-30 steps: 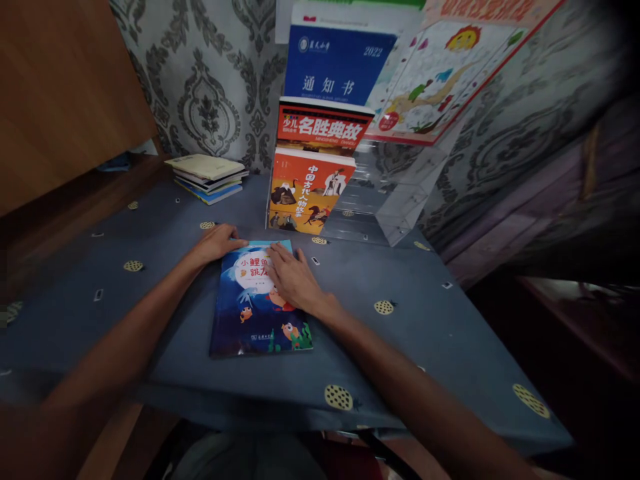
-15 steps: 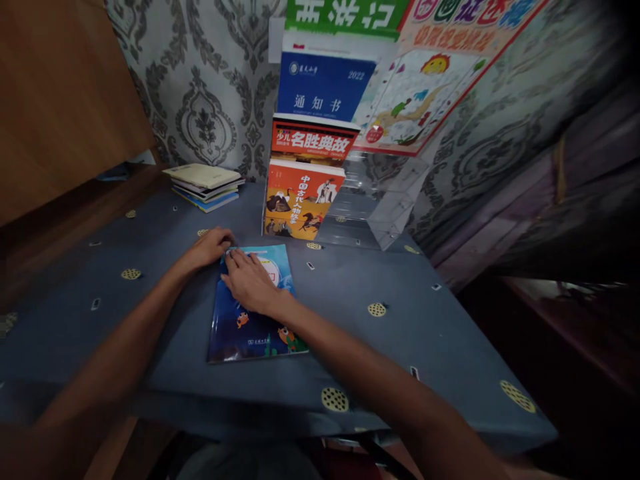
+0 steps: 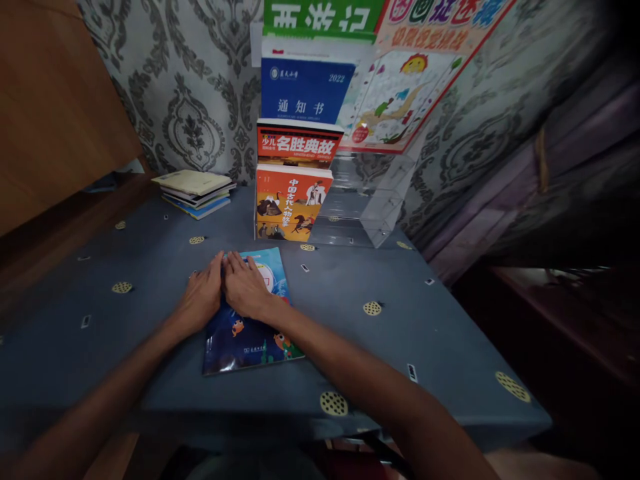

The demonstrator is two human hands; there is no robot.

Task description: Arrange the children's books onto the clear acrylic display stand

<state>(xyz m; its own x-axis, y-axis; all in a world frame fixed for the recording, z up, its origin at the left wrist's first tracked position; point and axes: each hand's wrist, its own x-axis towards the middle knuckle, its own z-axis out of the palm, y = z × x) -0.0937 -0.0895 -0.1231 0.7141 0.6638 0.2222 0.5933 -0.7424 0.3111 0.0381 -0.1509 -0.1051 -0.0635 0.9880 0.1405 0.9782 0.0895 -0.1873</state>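
Well, 1 blue book (image 3: 240, 350) lies flat on the table (image 3: 340, 333) near its front edge. The right hand (image 3: 246, 287) is open, palm down on the top left of the book. The left hand (image 3: 201, 298) is just beside it, at the book's left edge; I cannot tell if it grips. Behind, other books (image 3: 293, 207) stand in a clear rack (image 3: 377, 230).

Left hand (image 3: 201, 297) now alongside right hand (image 3: 245, 287)

I see a slim-fingered, bare left hand (image 3: 201, 298) and right hand (image 3: 245, 288), a slender, uncovered left forearm (image 3: 140, 370) and right forearm (image 3: 350, 368), and dull greyish lap clothing (image 3: 255, 465), too dim to make out.
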